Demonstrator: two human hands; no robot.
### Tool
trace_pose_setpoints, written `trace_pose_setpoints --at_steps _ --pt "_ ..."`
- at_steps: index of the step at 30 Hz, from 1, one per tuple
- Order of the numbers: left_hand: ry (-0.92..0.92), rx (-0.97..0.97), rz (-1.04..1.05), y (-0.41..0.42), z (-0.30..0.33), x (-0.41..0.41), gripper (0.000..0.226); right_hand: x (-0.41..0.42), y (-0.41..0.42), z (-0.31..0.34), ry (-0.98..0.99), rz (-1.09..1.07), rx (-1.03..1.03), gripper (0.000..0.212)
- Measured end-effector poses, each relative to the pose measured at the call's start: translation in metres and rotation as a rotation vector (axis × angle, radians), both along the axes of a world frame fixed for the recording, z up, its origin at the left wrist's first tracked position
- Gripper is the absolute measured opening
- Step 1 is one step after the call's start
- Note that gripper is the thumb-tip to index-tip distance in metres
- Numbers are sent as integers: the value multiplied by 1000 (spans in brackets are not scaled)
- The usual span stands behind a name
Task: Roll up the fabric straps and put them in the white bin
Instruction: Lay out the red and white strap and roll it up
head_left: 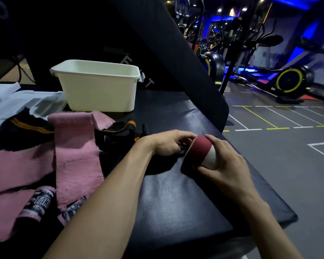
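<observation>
1. The roll (201,152) (a red and white fabric strap, wound into a cylinder) sits between both hands above the right part of the pad (176,202).
2. The right hand (226,163) grips the roll: its fingers curl over the top and its thumb presses the white end from below.
3. The left hand (166,144) lies just left of the roll, fingers bent, with the fingertips touching the roll's red side. Whether it also pinches a loose strap end cannot be told.
4. A dark strap (157,163) lies on the pad under the left hand, touching the roll's lower edge.
5. The bin (99,86) stands at the far end of the pad, well apart from the hands, open side up.
6. Pink straps (73,146) lie unrolled left of the left forearm, near the bin's base.
7. Black straps with orange stripes (120,131) lie between the pink straps and the left hand.
8. Exercise bikes (288,81) stand on the floor to the right.
</observation>
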State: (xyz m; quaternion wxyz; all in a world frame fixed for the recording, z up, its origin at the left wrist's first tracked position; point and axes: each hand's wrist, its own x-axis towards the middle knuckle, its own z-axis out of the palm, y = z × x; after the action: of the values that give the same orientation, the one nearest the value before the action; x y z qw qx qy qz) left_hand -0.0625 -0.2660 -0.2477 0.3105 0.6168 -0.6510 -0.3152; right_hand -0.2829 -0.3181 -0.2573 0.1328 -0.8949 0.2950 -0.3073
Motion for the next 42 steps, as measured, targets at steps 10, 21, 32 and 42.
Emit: trace_pose_setpoints --at_steps 10,21,32,42 --pt "25 -301 63 14 30 -29 50 -15 -8 2 -634 163 857 69" --pt "-85 -458 87 20 49 -66 48 -49 2 3 -649 322 925 56" --pt "292 -327 118 39 67 -109 46 -60 34 15 -884 501 1281 87" --pt "522 -434 270 124 27 -91 50 -46 74 22 -676 714 1317 81"
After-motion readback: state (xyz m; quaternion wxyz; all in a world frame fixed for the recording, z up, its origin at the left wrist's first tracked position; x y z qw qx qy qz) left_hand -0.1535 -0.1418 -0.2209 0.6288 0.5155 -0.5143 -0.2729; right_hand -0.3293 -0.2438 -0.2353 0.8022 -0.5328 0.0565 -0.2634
